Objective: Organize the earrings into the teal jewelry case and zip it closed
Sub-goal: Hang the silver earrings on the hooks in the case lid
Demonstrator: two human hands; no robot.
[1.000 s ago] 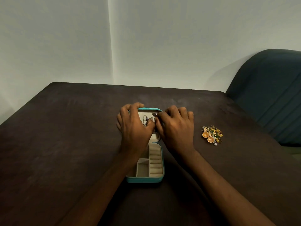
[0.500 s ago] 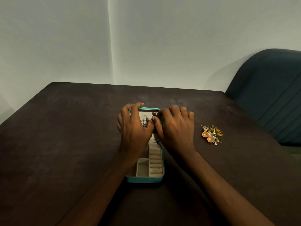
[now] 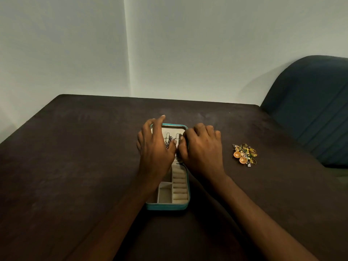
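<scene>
The teal jewelry case [image 3: 167, 206] lies open and flat near the middle of the dark, matte table [image 3: 75, 166], with bare tabletop on every side. Its cream lining is soft-looking: ribbed ring rolls and small square compartments in the near half, dark dangling earrings [image 3: 169, 138] hung in the far half. The left hand [image 3: 155, 147] rests over the far half's left edge, fingers spread and relaxed. The right hand [image 3: 202, 150] has its fingers curled at the far half's right rim; whether it pinches anything cannot be told. A glinting heap of gold earrings [image 3: 244, 155] lies well right of the case. A teal padded chair [image 3: 310, 110] stands at the table's far right corner.
</scene>
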